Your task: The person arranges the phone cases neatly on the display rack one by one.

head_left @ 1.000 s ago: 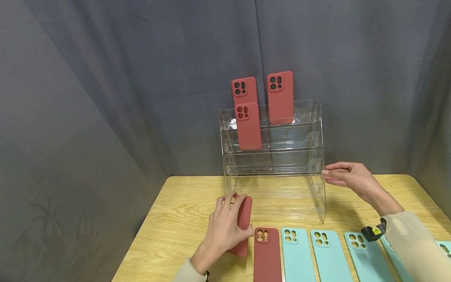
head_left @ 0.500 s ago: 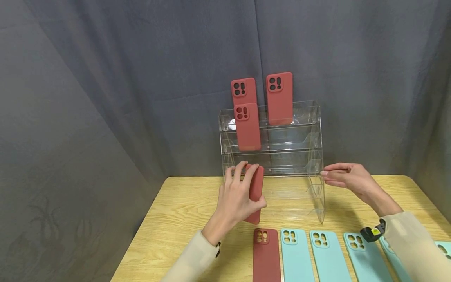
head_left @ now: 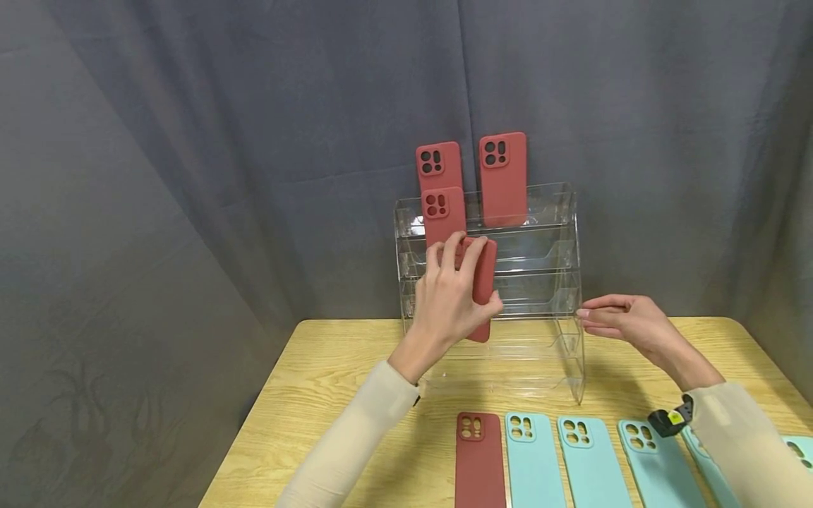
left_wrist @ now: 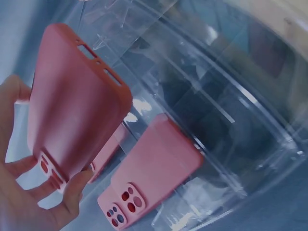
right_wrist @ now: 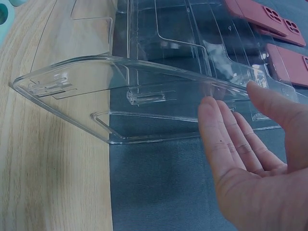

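A red phone case (head_left: 485, 275) is in my left hand (head_left: 444, 303), gripped by its long edges in front of the clear acrylic tiered rack (head_left: 540, 308). In the left wrist view, the held phone case (left_wrist: 72, 106) has its camera cutouts near my fingers and its port-slot end away from them. Two red phone cases stand in the rack's top tier, and another red phone case (head_left: 443, 219) leans in the tier below, partly hidden by my left hand. My right hand (head_left: 635, 324) is at the rack's right side, its straight fingers (right_wrist: 224, 139) against the clear side panel.
On the wooden table (head_left: 343, 395), in front of the rack, lie a darker red phone case (head_left: 480, 462) and a row of several mint phone cases (head_left: 536, 458). My right sleeve covers part of that row. A grey curtain (head_left: 286, 141) hangs behind.
My left hand has lifted the red phone case from the table up and slightly right, to the rack's middle tiers. My right hand has stayed at the rack's side.
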Tool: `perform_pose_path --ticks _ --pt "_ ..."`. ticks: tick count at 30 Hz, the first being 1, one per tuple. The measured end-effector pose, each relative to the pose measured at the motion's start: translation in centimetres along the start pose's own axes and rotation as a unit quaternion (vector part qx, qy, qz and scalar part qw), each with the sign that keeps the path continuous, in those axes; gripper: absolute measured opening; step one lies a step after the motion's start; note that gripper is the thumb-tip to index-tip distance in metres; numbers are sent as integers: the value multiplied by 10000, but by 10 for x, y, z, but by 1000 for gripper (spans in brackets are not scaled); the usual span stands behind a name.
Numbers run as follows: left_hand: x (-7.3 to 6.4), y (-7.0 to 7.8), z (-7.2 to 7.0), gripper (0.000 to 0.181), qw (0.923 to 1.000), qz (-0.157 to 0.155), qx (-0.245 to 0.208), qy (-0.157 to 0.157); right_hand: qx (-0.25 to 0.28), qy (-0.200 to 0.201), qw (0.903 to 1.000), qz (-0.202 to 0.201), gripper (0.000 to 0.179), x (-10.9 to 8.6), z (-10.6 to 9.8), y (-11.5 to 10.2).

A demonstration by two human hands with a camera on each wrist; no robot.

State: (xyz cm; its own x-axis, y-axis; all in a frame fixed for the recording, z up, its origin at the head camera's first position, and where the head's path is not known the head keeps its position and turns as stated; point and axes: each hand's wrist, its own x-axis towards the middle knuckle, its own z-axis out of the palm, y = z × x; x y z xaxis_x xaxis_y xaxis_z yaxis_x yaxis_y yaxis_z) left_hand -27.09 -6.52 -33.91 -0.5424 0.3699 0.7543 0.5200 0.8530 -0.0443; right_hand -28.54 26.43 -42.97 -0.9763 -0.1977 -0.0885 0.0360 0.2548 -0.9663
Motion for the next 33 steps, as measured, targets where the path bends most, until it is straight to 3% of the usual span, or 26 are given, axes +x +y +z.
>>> perform_pose_path --ticks 13,19,25,33 --pt "74 10 18 84 9967 -373 669 270 51 -52 10000 -20 69 2 -1 -6" --pt "103 13 27 85 9938 -446 999 214 56 -25 10000 -24 69 4 0 -6" --pt "118 16 40 84 9901 -474 1317 102 13 8 10000 -32 68 5 1 -5" --pt "126 17 62 81 9873 -729 1403 161 -65 48 10000 0 68 5 1 -5"
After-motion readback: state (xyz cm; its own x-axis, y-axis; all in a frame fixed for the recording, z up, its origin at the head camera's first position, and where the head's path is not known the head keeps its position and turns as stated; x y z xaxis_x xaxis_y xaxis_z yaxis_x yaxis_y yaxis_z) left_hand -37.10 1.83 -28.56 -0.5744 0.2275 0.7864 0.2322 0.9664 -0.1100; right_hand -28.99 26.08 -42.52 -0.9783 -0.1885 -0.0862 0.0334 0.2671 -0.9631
